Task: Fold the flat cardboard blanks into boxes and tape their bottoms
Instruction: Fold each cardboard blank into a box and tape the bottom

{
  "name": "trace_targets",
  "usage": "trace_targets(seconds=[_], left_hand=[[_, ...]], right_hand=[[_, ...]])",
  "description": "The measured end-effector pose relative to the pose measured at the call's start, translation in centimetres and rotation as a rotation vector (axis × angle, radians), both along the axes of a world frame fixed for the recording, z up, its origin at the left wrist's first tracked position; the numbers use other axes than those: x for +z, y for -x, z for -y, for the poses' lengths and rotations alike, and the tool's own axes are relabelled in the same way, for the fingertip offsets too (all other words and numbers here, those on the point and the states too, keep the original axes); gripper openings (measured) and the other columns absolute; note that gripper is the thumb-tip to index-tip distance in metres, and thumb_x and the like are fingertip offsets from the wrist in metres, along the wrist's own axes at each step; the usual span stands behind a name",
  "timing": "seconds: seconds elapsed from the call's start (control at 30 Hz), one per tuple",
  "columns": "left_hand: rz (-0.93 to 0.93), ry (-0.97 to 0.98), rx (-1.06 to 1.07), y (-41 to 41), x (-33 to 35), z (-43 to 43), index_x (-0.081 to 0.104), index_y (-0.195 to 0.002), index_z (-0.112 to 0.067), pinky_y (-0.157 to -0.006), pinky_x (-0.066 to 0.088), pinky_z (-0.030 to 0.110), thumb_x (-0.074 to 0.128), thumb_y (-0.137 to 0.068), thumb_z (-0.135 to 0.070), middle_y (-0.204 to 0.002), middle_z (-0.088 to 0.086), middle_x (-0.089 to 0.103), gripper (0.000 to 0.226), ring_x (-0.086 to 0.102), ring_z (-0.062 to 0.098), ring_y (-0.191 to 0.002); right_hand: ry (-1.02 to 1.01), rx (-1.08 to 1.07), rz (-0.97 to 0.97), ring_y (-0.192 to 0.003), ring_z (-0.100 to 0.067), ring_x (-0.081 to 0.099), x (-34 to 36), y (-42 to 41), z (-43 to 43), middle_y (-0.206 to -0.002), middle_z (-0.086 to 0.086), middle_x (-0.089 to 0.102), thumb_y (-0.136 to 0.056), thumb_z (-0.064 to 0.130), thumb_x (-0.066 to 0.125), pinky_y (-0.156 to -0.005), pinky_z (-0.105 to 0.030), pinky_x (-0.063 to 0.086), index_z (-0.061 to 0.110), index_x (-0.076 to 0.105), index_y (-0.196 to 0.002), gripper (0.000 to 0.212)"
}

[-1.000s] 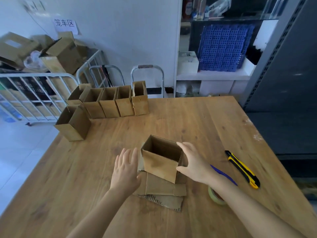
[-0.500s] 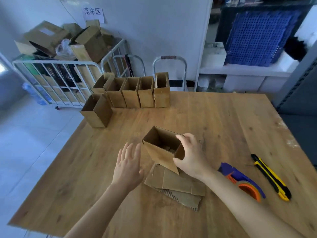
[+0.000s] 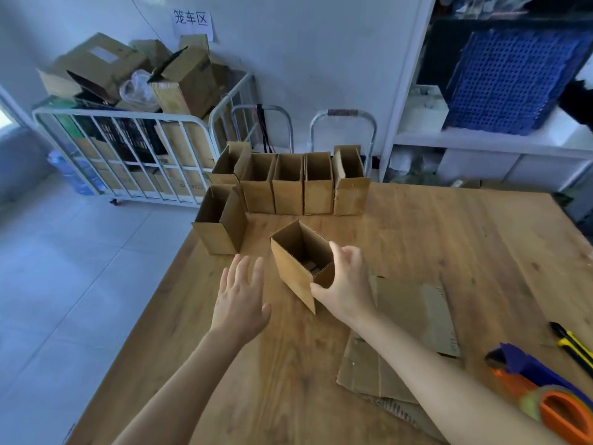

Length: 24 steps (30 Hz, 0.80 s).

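open box gripped at the table's middle

a lone folded box (image 3: 221, 224) is seen at the left edge of the table (image 3: 449, 239), with a row of folded boxes (image 3: 288, 187) behind it. the left hand (image 3: 240, 303) is held flat with straight fingers, empty, just left of the open box (image 3: 293, 268). that box is tilted and clasped at its right corner by the right hand (image 3: 348, 287). flat blanks (image 3: 404, 316) lie under the right forearm. a tape dispenser (image 3: 545, 390) and a knife (image 3: 574, 346) are found at far right.

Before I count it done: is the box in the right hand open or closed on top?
Open. The box gripped by the right hand shows its inside down to the folded bottom flaps.
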<state>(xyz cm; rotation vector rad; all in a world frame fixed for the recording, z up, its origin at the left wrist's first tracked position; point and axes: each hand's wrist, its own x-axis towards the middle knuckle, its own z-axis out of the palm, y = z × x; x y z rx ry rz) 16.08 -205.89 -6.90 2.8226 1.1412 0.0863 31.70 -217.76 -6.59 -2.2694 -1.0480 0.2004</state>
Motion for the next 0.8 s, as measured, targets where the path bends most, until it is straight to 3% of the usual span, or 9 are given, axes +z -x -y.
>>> trace_targets(seconds=[0.17, 0.4, 0.6, 0.8], left_hand=[[0.011, 0.007, 0.003, 0.9, -0.9, -3.9, 0.014, -0.150, -0.024, -0.117, 0.008, 0.044, 0.061, -0.087, -0.041, -0.158, 0.004, 0.013, 0.080, -0.001, 0.027, -0.148], [0.017, -0.011, 0.001, 1.2, -1.3, -8.6, 0.015, -0.150, -0.023, -0.113, 0.003, 0.040, 0.059, -0.089, -0.038, -0.159, 0.004, 0.013, 0.077, -0.001, 0.026, -0.148], [0.024, -0.017, 0.008, 1.9, -2.0, -11.8, 0.018, -0.149, -0.021, -0.112, -0.001, 0.039, 0.061, -0.088, -0.034, -0.158, 0.006, 0.014, 0.075, -0.001, 0.027, -0.148], [0.018, -0.002, 0.019, 2.1, -2.5, -13.5, 0.017, -0.149, -0.021, -0.115, 0.002, 0.041, 0.062, -0.088, -0.034, -0.158, 0.008, 0.013, 0.077, -0.001, 0.028, -0.148]], right_hand=[[0.100, -0.093, -0.033, -0.121, -0.015, 0.037, -1.3, 1.7, -5.5, -0.140, -0.002, 0.030, -0.076, 0.054, 0.071, -0.092, -0.020, 0.042, 0.019, 0.020, -0.148, 0.095], [0.180, -0.147, 0.020, -0.105, -0.016, 0.046, -1.9, 3.2, -12.7, -0.127, -0.005, 0.040, -0.069, 0.067, 0.069, -0.079, -0.025, 0.051, 0.016, 0.034, -0.138, 0.093], [0.135, -0.129, -0.156, -0.133, -0.026, 0.039, -2.7, 3.6, -18.2, -0.149, -0.013, 0.030, -0.079, 0.043, 0.072, -0.105, -0.032, 0.041, 0.008, 0.013, -0.150, 0.099], [0.097, -0.151, -0.141, -0.123, -0.025, 0.051, -2.9, 3.0, -21.3, -0.144, -0.012, 0.040, -0.087, 0.035, 0.067, -0.090, -0.028, 0.049, 0.009, 0.013, -0.151, 0.088]])
